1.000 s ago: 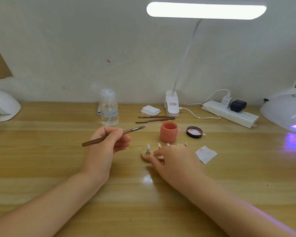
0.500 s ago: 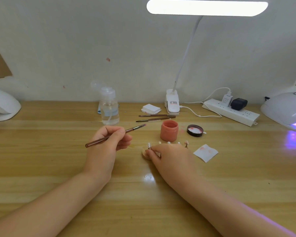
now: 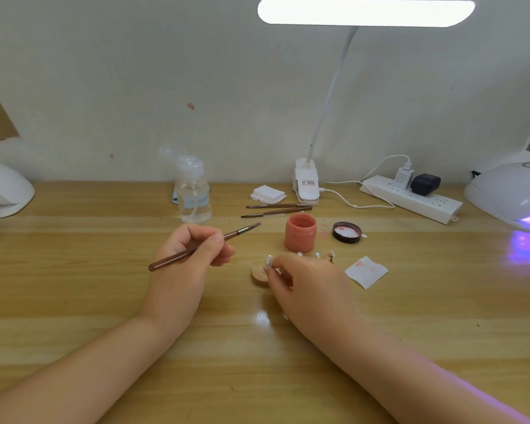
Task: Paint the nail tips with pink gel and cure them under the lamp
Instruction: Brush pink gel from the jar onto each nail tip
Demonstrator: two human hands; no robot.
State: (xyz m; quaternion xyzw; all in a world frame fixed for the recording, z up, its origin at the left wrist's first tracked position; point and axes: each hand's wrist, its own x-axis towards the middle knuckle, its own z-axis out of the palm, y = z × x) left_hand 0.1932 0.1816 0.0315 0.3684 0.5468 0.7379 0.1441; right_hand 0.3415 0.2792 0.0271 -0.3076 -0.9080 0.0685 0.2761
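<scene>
The left hand (image 3: 185, 264) holds a slim brown-handled gel brush (image 3: 202, 246) in a pinch grip between thumb and fingers, raised above the light wooden bench (image 3: 74, 301); the bristle end points right toward the open pink gel jar (image 3: 300, 233). The right hand (image 3: 306, 286) rests on the bench with its fingertips (image 3: 271, 272) pinching a clear nail tip (image 3: 268, 261) mounted on a round wooden holder base (image 3: 259, 275). More small nail tips (image 3: 317, 254) show just behind the right hand, in front of the jar; how they are mounted cannot be told. The jar's black lid (image 3: 347, 232) lies inverted just right of the jar. A pink-stained white wipe (image 3: 366, 271) lies right of the hand. The white curing lamp (image 3: 508, 194) sits at the far right edge, casting violet light on the bench. 2 spare brushes (image 3: 277, 209) lie behind the jar, near a clear pump bottle (image 3: 193, 194).
</scene>
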